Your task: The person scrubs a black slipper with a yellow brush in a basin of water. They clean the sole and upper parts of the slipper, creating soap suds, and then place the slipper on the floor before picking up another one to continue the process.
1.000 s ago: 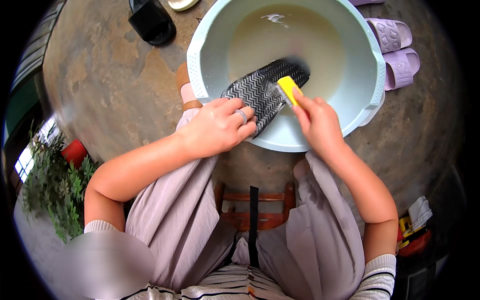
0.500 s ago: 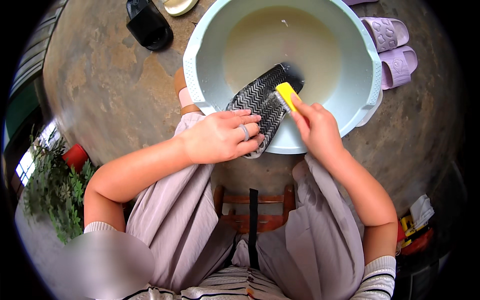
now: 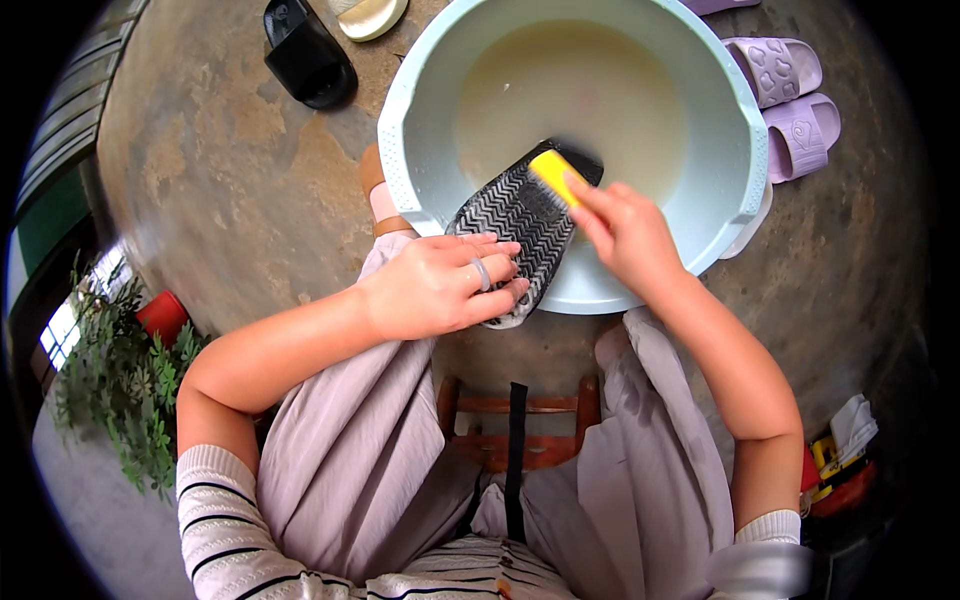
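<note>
A black slipper with a zigzag-patterned sole turned up leans over the near rim of a pale blue basin. My left hand, with a grey ring on one finger, holds the slipper's near end, fingers across the sole; the thumb is hidden. In my right hand is a small yellow scrubbing brush, gripped by its near end. Its bristles meet the sole towards the far end, where a dark patch shows. Cloudy beige water lies in the basin.
Purple slippers lie right of the basin. A black slide and a cream slipper are at far left. A leafy plant and red pot stand left. Between my legs shows a wooden stool.
My right hand has moved the brush up and left along the sole, towards its far end. The left hand keeps its hold on the slipper. The whole view has shifted slightly.
</note>
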Available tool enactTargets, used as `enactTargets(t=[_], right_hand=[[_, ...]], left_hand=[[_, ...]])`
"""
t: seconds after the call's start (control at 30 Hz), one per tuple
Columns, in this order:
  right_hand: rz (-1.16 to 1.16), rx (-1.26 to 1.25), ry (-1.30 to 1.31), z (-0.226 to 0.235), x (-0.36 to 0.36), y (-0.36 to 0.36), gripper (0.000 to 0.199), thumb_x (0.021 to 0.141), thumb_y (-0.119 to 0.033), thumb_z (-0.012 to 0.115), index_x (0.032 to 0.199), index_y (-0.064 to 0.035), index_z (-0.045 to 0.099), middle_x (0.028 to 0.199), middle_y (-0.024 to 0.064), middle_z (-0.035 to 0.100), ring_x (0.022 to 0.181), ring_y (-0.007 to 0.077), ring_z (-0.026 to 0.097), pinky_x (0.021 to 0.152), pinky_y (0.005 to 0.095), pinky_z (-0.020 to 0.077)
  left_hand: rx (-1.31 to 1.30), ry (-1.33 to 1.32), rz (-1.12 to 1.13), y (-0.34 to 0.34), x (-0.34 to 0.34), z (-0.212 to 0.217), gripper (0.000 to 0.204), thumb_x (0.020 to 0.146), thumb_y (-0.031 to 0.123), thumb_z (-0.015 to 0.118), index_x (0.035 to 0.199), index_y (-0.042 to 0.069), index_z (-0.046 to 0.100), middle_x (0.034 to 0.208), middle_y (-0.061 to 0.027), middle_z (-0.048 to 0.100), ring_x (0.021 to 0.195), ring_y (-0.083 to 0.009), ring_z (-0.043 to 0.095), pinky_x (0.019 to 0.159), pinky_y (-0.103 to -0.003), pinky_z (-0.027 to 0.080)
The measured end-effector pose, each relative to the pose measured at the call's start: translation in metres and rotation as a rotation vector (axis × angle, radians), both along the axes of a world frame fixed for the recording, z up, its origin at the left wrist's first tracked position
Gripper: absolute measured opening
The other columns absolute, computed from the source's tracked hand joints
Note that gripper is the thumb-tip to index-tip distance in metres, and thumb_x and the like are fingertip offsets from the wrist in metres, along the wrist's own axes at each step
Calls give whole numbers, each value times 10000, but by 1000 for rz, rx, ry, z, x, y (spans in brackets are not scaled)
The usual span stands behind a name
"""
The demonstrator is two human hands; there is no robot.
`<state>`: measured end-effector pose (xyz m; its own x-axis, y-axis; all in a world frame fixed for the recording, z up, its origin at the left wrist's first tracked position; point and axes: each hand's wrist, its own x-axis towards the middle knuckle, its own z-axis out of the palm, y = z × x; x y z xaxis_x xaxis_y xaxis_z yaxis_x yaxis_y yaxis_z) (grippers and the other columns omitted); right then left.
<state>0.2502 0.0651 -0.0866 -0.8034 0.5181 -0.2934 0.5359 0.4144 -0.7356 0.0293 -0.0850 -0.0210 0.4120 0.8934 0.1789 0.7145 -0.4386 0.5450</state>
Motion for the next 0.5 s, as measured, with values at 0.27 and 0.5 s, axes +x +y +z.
enactTargets(t=[0.27,0.5], right_hand=[[76,63,71,-14,-19,0,368,944,-212,711,1308,-160,706,785,126,584,665,328,626,603,430,518],[109,133,-3,-3,7,6,406,924,-192,736,1328,-189,702,768,116,553,631,312,601,573,420,501]], left_hand=[[-14,1,3,-2,0,-1,195,783,83,733,977,105,732,943,-20,691,997,-217,751,826,-336,662],[7,36,-8,-4,1,-3,159,821,136,710,979,123,694,1023,-36,687,963,-199,737,821,-316,635]])
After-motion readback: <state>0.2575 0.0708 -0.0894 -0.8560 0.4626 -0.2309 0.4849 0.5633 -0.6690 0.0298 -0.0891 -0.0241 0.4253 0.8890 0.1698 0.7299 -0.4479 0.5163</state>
